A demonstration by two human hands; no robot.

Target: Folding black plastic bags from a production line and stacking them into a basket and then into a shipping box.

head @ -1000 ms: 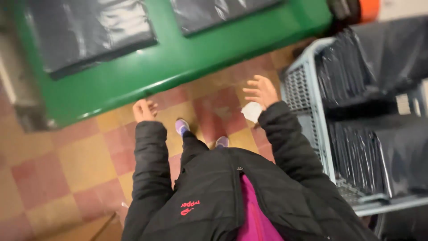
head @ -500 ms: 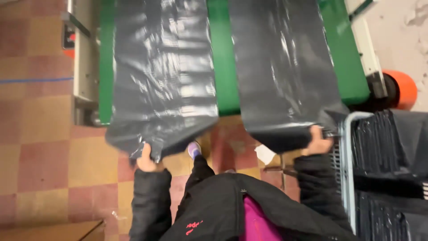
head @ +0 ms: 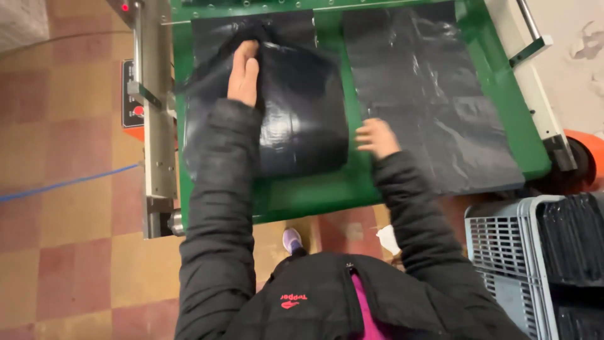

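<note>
While half a second ago you gripped the near edges of both black plastic sheets at the table's front, your hands have now gone forward onto the green table point(head: 314, 189). The left-hand black sheet point(head: 302, 119) is doubled over on itself, its near half carried up toward the far end, so that it lies as a shorter, thicker pad; I judge the fold on that side to be well under way. The right-hand black sheet point(head: 434, 101) still lies flat at full length, its near edge just short of the table's front, and looks unfolded.

Your left hand point(head: 243, 74) is stretched out flat, fingers straight and together, palm down on the far part of the folded sheet; it presses rather than grips. Your right hand point(head: 376, 136) is blurred, fingers loosely spread, at the bare green strip between the two sheets, near the folded one's right edge; whether it touches plastic I cannot tell, and it holds nothing that shows. To your right stands a grey crate point(head: 503, 252) stacked with black bags.
</note>
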